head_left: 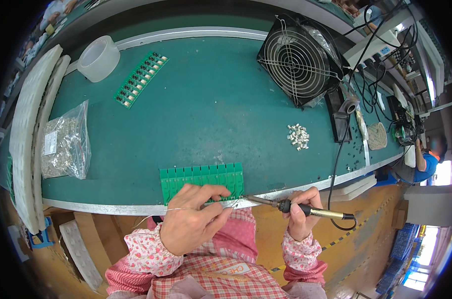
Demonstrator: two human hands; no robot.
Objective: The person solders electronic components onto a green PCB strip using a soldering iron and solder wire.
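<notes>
At lower centre, the green board (201, 174) lies lengthwise left to right, left of the right hand (303, 212) gripping the soldering iron (330, 214); the left hand (192, 219), nearer, overlaps it, grip unclear

1. Your view came from a fisheye camera on your head, the left of two worn side by side.
2. It faced down and ahead across the tabletop (201, 134), upright and unmirrored.
3. It looked from above, near your left hand (193, 219) and right hand (301, 212), with your sleeves (154, 249) at the lower edge.
4. Its wide sweep bent straight edges and reached the floor (355, 254) and a seated person (426, 163) far right.
</notes>
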